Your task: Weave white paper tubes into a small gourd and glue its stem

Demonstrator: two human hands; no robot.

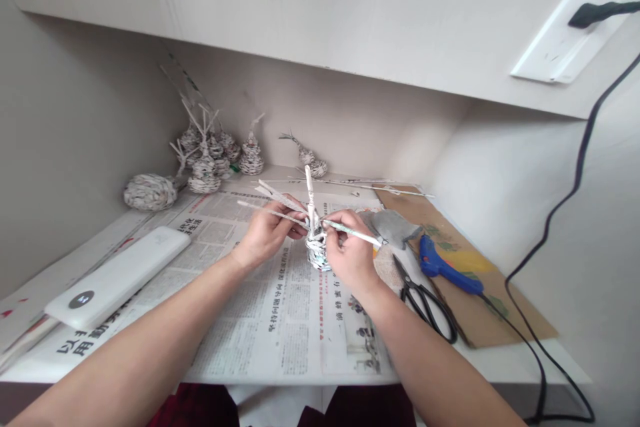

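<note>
Between my hands a small woven paper gourd (317, 255) stands over the newspaper, with rolled paper strands sticking out of its top. One paper strand (309, 190) points straight up; others fan out to the left and right. My left hand (270, 230) is closed at the gourd's left side, its fingers around the strands there. On the other side my right hand (350, 247) pinches a paper strand (357, 234) that slants to the right, close against the woven body. Some fingertips are hidden behind the strands and the gourd.
Newspaper (250, 320) covers the tabletop. Several woven gourds (204, 173) stand at the back left. At left lies a white power bank (120, 273). Black scissors (425, 300), a blue glue gun (447, 267) with its cord, a grey cloth (393, 227) and cardboard (500, 307) lie at right.
</note>
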